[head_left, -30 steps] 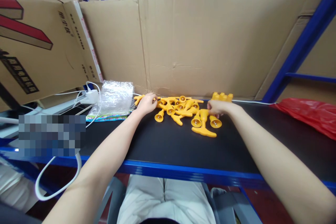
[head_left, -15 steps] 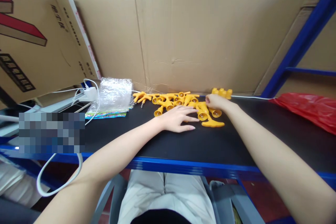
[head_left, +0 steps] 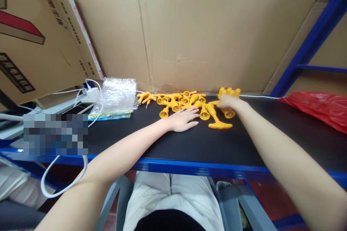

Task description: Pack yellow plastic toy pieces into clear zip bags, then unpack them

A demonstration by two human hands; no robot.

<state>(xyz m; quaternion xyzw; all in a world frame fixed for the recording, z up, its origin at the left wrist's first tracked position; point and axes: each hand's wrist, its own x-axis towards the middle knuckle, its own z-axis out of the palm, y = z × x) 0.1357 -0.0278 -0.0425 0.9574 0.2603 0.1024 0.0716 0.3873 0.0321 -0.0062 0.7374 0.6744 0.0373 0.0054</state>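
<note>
Several yellow plastic corkscrews (head_left: pixel 214 113) lie in a jumbled pile on the black tabletop, with T-shaped handles and bell-shaped ends. My left hand (head_left: pixel 183 119) rests palm down at the pile's near edge, fingers stretched out and touching or just over the corkscrews. At the right side of the pile, my right hand (head_left: pixel 228 101) has its fingers curled round a corkscrew (head_left: pixel 230 114), whose bell end shows below the hand. The fingertips are hidden. Behind that hand stands a group of yellow parts (head_left: pixel 230 91), partly covered. Two corkscrews (head_left: pixel 145 97) at the left show metal spirals.
Clear plastic bags (head_left: pixel 118 94) lie on colourful packets at the left, near a white charger (head_left: pixel 92 95) and its cables. A red plastic bag (head_left: pixel 317 110) is at the right. Cardboard (head_left: pixel 203 32) walls the back, and a blue edge (head_left: pixel 195 165) runs along the front.
My right hand has moved to the right, and the corkscrew bell under it has shifted right too. The neighbouring bell has moved slightly left. My left hand's fingers have come closer together.
</note>
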